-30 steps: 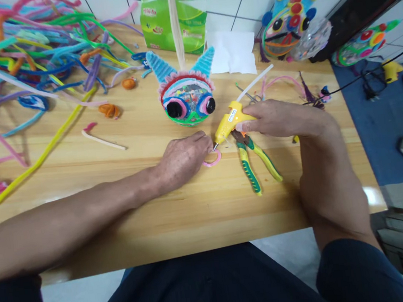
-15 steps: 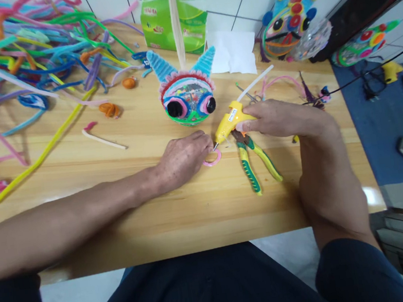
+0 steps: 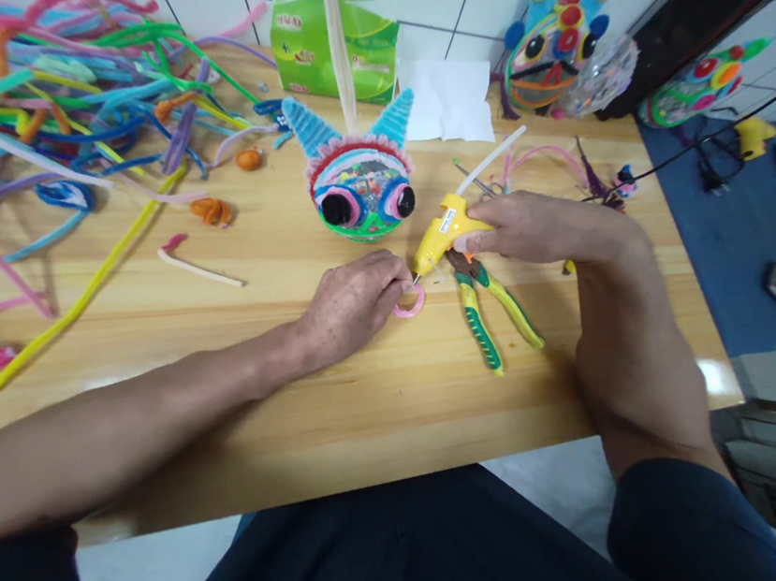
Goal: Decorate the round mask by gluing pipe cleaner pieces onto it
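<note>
My left hand (image 3: 361, 301) rests low over the table with its fingers pinched on a small pink ring (image 3: 411, 305). My right hand (image 3: 521, 225) grips a yellow glue gun (image 3: 439, 235), whose metal tip points down at the ring beside my left fingertips. A white glue stick (image 3: 491, 160) sticks out of the gun's back. Behind my hands stands a decorated head (image 3: 362, 190) with blue ears and black-and-pink eyes. Green-and-yellow pliers (image 3: 483, 316) lie open just below the gun.
Colourful pipe cleaners (image 3: 54, 105) are heaped at the left. At the back are a green tissue pack (image 3: 301, 47) and white paper (image 3: 448, 99). Another decorated head (image 3: 547, 54) stands back right. A black cord (image 3: 715, 132) runs to the right.
The pink ring and my left fingertips have shifted very slightly, and the glue gun's tip has moved a little with them. The rest looks the same.
</note>
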`<action>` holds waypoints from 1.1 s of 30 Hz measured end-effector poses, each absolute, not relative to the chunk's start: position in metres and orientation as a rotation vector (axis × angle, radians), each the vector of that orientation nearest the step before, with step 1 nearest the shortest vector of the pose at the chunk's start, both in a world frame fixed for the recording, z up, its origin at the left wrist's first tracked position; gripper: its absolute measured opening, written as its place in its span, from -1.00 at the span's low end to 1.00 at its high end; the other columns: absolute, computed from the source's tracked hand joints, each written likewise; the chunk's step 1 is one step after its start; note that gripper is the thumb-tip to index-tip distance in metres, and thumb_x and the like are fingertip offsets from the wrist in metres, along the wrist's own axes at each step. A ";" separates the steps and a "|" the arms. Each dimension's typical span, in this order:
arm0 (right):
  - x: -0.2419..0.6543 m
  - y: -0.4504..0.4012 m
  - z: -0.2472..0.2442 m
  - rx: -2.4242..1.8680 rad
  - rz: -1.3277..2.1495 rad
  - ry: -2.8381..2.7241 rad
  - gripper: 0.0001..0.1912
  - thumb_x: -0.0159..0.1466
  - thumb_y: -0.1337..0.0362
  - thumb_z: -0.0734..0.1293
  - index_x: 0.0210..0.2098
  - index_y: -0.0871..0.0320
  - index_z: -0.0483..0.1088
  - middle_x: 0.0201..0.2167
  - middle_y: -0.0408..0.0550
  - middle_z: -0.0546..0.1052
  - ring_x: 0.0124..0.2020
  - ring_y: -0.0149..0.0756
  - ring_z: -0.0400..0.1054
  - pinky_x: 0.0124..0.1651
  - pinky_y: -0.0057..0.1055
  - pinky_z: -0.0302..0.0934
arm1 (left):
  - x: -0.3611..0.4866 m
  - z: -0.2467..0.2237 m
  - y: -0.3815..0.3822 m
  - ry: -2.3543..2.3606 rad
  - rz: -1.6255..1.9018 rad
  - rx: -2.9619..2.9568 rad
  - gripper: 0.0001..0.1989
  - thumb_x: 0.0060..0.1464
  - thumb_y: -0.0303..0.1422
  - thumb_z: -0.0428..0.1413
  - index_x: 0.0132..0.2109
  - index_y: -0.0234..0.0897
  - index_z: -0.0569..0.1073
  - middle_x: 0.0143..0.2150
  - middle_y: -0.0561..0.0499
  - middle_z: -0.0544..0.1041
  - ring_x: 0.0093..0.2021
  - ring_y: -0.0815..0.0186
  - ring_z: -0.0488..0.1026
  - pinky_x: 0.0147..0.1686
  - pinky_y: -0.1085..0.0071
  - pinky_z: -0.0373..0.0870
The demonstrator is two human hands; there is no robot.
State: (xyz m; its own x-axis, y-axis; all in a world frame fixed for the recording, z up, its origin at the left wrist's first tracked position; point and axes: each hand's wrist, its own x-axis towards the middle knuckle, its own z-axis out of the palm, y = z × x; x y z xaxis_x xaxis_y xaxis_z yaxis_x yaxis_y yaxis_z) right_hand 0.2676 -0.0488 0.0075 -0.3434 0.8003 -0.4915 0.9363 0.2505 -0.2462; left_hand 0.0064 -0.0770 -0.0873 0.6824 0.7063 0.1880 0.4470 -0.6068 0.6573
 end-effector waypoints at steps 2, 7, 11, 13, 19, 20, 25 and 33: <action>0.268 -0.049 0.008 1.590 -0.808 2.272 -0.68 0.43 0.16 0.25 -0.34 0.14 0.56 -0.30 0.01 0.60 -0.30 -0.21 0.42 -0.18 -0.34 0.21 | 0.006 -0.089 -0.077 0.871 0.619 2.296 -0.82 0.42 -0.40 0.03 -0.14 -0.26 0.53 -0.16 -0.01 0.64 -0.18 0.30 0.58 -0.17 0.40 0.44; 0.270 -0.049 0.006 1.604 -0.843 2.306 -0.66 0.39 0.13 0.26 -0.40 0.11 0.55 -0.33 -0.02 0.60 -0.30 -0.17 0.43 -0.16 -0.30 0.23 | 0.006 -0.088 -0.077 0.864 0.645 2.303 -0.81 0.43 -0.41 0.03 -0.15 -0.27 0.52 -0.19 -0.02 0.62 -0.17 0.29 0.58 -0.15 0.38 0.46; 0.271 -0.050 0.006 1.640 -0.796 2.304 -0.68 0.37 0.10 0.26 -0.38 0.10 0.55 -0.36 -0.02 0.58 -0.33 -0.16 0.41 -0.22 -0.29 0.21 | 0.007 -0.082 -0.078 0.960 0.503 2.453 -0.78 0.43 -0.43 0.00 -0.18 -0.32 0.51 -0.20 -0.09 0.59 -0.20 0.23 0.56 -0.17 0.34 0.49; 0.271 -0.052 0.007 1.650 -0.776 2.302 -0.68 0.37 0.09 0.26 -0.38 0.10 0.54 -0.38 -0.03 0.57 -0.35 -0.19 0.40 -0.26 -0.31 0.18 | 0.008 -0.079 -0.078 0.974 0.429 2.528 -0.77 0.43 -0.46 -0.02 -0.19 -0.33 0.50 -0.22 -0.11 0.57 -0.21 0.23 0.55 -0.20 0.34 0.49; 0.270 -0.053 0.007 1.677 -0.728 2.332 -0.67 0.37 0.08 0.24 -0.38 0.10 0.50 -0.33 0.00 0.55 -0.35 -0.22 0.36 -0.26 -0.31 0.14 | 0.008 -0.078 -0.075 0.897 0.395 2.587 -0.73 0.43 -0.49 -0.05 -0.19 -0.35 0.52 -0.24 -0.11 0.56 -0.21 0.24 0.55 -0.20 0.36 0.50; 0.270 -0.053 0.006 1.671 -0.732 2.337 -0.66 0.37 0.06 0.24 -0.38 0.10 0.49 -0.34 0.00 0.54 -0.35 -0.22 0.36 -0.26 -0.31 0.14 | 0.007 -0.078 -0.074 0.882 0.397 2.587 -0.73 0.43 -0.50 -0.06 -0.19 -0.36 0.52 -0.23 -0.11 0.56 -0.20 0.23 0.55 -0.18 0.35 0.51; 0.277 -0.049 0.005 1.625 -0.789 2.335 -0.62 0.37 -0.02 0.22 -0.37 0.09 0.49 -0.45 -0.03 0.47 -0.38 -0.19 0.32 -0.26 -0.29 0.11 | 0.007 -0.081 -0.070 0.766 0.378 2.580 -0.75 0.42 -0.52 -0.04 -0.16 -0.37 0.54 -0.17 -0.13 0.61 -0.10 0.19 0.58 -0.08 0.32 0.52; 0.283 -0.048 0.006 1.614 -0.786 2.297 -0.64 0.37 -0.04 0.26 -0.36 0.07 0.45 -0.47 -0.08 0.44 -0.38 -0.22 0.32 -0.26 -0.29 0.08 | 0.006 -0.083 -0.066 0.676 0.469 2.514 -0.75 0.43 -0.45 0.00 -0.18 -0.29 0.56 -0.19 -0.05 0.63 -0.15 0.26 0.59 -0.14 0.40 0.48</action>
State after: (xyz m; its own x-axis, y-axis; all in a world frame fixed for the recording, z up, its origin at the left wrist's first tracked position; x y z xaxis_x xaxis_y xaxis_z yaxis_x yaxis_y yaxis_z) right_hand 0.2832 -0.0478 0.0059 -0.3694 0.8010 -0.4712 0.9217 0.2511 -0.2957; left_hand 0.0061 -0.0655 -0.0825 0.8181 0.5409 0.1953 0.3720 -0.7567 0.5375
